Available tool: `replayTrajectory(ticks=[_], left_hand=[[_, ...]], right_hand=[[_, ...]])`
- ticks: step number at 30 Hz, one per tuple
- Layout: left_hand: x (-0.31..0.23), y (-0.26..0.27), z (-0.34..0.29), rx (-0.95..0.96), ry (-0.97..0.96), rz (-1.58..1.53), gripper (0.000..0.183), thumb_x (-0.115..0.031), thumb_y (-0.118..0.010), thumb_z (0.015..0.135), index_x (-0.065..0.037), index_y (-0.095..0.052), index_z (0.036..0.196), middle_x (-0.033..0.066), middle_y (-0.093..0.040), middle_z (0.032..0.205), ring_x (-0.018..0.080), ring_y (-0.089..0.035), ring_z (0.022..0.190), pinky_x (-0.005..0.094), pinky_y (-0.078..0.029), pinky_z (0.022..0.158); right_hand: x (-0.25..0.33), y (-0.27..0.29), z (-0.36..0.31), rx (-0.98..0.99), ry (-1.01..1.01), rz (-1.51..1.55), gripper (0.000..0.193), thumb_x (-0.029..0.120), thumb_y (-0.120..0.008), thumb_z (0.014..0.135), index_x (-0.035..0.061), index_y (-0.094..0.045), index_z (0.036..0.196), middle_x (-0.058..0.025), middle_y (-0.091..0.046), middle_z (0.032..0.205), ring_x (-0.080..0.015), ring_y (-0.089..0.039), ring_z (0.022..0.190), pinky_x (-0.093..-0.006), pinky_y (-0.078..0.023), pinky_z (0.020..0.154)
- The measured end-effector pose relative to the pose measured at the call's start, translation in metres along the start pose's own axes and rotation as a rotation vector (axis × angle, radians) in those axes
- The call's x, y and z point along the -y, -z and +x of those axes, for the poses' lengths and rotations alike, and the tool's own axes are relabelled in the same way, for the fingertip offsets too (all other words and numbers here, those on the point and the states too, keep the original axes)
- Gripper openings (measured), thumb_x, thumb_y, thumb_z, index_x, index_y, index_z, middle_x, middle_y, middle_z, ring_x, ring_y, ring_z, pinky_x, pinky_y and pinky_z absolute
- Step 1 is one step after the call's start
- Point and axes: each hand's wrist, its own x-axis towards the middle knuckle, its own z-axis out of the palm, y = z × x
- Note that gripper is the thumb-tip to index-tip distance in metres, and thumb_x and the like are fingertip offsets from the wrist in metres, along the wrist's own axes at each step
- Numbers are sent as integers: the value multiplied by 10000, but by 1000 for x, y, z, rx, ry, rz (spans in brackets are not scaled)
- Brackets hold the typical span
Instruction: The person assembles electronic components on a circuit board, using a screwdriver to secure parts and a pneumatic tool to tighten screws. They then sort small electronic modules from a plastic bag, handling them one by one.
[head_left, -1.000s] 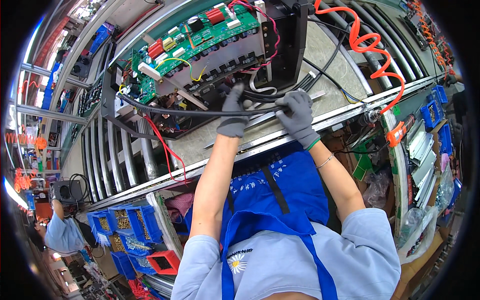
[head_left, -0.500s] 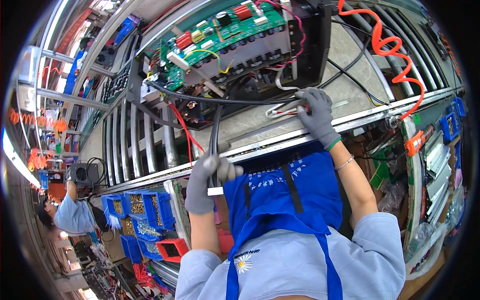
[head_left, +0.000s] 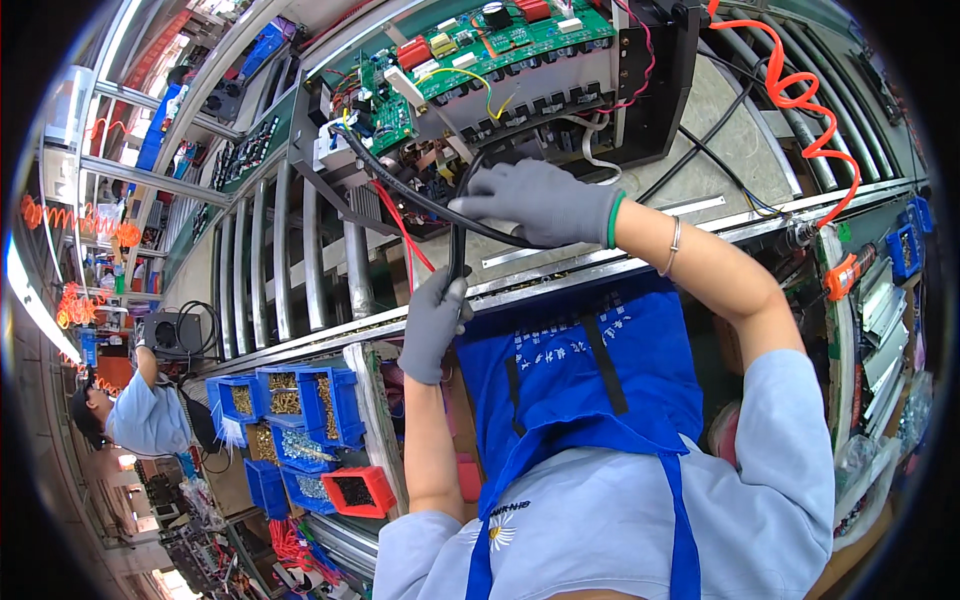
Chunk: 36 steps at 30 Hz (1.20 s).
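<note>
The right hand (head_left: 545, 204), moved leftward, grip unclear, overlies black cables (head_left: 457, 252) clasped in the left hand (head_left: 434, 328).

Black cables (head_left: 457, 250), long, curved, crossing

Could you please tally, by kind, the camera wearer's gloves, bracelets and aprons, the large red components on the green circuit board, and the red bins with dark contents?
Gray gloves: 2
Silver bracelet: 1
Blue apron: 1
Large red components on the green circuit board: 2
Red bin with dark contents: 1
Total: 7
</note>
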Motion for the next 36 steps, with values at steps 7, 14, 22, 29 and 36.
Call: replayTrajectory(ticks=[7, 14, 22, 29, 36], left_hand=[[-73, 16, -45, 364, -65, -187, 492, -432, -566, 957, 6, -636, 1169, -13, -497, 596, 68, -486, 510, 222, -365, 473], [-80, -18, -44, -352, -535, 791, 435, -448, -568, 949, -30, -634, 1050, 89, -597, 740, 255, -592, 618, 380, -456, 574], [-115, -18, -7, -596, -1004, 794, 321, -290, -706, 853, -57, -655, 1068, 118, -662, 1017, 296, -604, 994, 385, -438, 913], [-161, -40, -9, -219, -957, 73, 485, -349, -724, 856, -47, -609, 1218, 107, -651, 915, 260, -610, 827, 337, -493, 689], [-186, -30, -40, -282, -1167, 640, 393, -218, -806, 761, -57, -700, 1103, 85, -620, 920, 199, -623, 758, 298, -503, 663]], right_hand=[[16, 11, 6, -140, 176, -70, 362, 137, -635, 763, 133, -638, 1126, -82, -554, 1129, -276, -621, 839, -404, -519, 653], [31, 24, -7, 489, -150, -282, 140, 205, -661, 743, 105, -713, 825, -72, -666, 764, -290, -701, 727, -424, -547, 582], [1, 78, -18, 294, -710, -278, 194, 267, -636, 873, 93, -718, 856, -102, -671, 730, -299, -688, 717, -418, -531, 618], [30, 91, -47, -299, -480, -32, 173, 312, -643, 891, 157, -636, 965, -68, -643, 860, -263, -668, 810, -380, -538, 694], [59, 85, -15, -579, -283, 268, 397, 234, -739, 780, 201, -622, 1158, -58, -660, 1025, -275, -684, 881, -384, -553, 720]])
